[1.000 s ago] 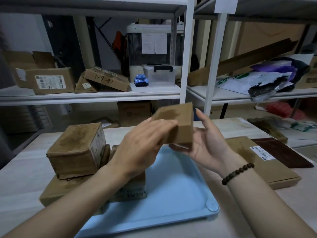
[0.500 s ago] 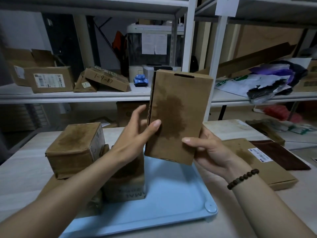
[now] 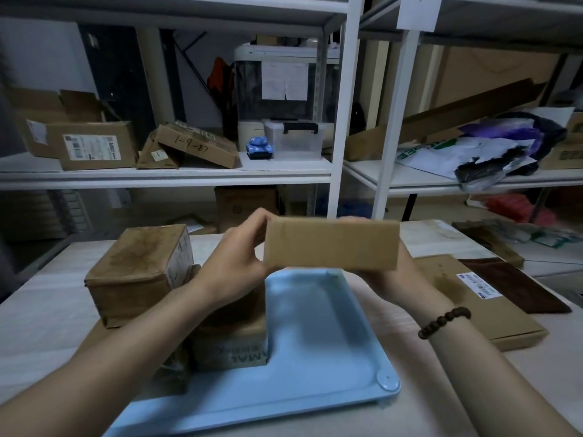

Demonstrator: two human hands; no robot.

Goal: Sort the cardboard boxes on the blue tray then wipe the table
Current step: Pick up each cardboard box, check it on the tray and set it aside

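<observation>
I hold a flat brown cardboard box [image 3: 331,246] level in the air above the far end of the blue tray [image 3: 318,351]. My left hand [image 3: 235,258] grips its left end. Most of my right hand [image 3: 383,275] is hidden behind and under the box's right end, holding it. On the tray's left part stands a brown box with printed letters [image 3: 232,345]. A cube-shaped stained box [image 3: 138,272] sits on a flat box at the tray's left side.
A large flat box with a white label [image 3: 485,298] lies on the table to the right, with a dark brown cloth [image 3: 514,288] beside it. White shelves [image 3: 170,175] behind the table carry more boxes, a clear plastic tub and bags.
The box stood upright between my hands half a second ago. It now lies turned sideways, long edge horizontal, and sits lower over the tray.
</observation>
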